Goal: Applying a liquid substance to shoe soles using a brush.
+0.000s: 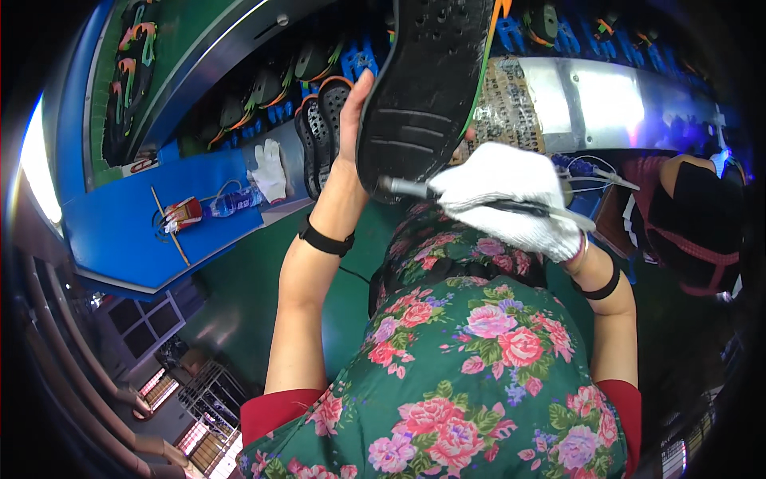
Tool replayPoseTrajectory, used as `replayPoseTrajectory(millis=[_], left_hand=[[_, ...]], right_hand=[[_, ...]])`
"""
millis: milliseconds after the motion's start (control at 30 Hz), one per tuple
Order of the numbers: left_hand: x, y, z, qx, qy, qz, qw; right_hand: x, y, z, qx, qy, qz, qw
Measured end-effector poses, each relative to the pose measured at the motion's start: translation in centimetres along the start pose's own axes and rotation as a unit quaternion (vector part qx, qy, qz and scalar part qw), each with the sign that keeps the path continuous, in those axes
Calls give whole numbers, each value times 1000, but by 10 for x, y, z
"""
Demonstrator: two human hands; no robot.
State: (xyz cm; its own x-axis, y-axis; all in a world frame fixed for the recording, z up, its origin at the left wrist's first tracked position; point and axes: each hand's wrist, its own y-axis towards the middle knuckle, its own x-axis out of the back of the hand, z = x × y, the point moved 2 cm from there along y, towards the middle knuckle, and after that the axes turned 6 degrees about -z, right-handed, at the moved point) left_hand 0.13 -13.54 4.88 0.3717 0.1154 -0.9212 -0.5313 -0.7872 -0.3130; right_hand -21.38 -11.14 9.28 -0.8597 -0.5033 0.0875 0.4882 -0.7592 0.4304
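My bare left hand (353, 120) grips a black shoe sole (427, 88) by its edge and holds it tilted up in front of me. A thumb shows along the sole's left side, and most of the other fingers are hidden behind it. The sole has small holes, curved grooves and a thin green and orange edge. In a white knit glove, my right hand (507, 191) is closed around a brush (408, 188). The brush's pale tip meets the sole's lower end. A thin, light tube-like piece trails from the gloved hand toward the wrist.
Perforated black soles (323, 108) stand behind my left wrist. On the blue table (104, 243) lie a white glove (270, 170), a plastic bottle (233, 203), a red container (183, 214) and a stick (170, 231). A metal-edged line (594, 100) crosses the back. Another person (690, 207) is at right.
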Motion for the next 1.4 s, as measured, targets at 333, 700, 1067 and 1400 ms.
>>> replayPoseTrajectory(millis=[333, 700, 1067, 1400], left_hand=[[-5, -16, 48, 6, -31, -54, 998], [2, -49, 24, -44, -104, 12, 994], [-53, -156, -92, -328, 122, 91, 932], [-43, -81, -268, -424, -219, -5, 879]], right_hand=[[65, 47, -9, 120, -240, -123, 955], [5, 14, 14, 61, 51, 81, 994], [31, -35, -49, -274, 365, -302, 837], [4, -28, -60, -316, 287, -296, 855]])
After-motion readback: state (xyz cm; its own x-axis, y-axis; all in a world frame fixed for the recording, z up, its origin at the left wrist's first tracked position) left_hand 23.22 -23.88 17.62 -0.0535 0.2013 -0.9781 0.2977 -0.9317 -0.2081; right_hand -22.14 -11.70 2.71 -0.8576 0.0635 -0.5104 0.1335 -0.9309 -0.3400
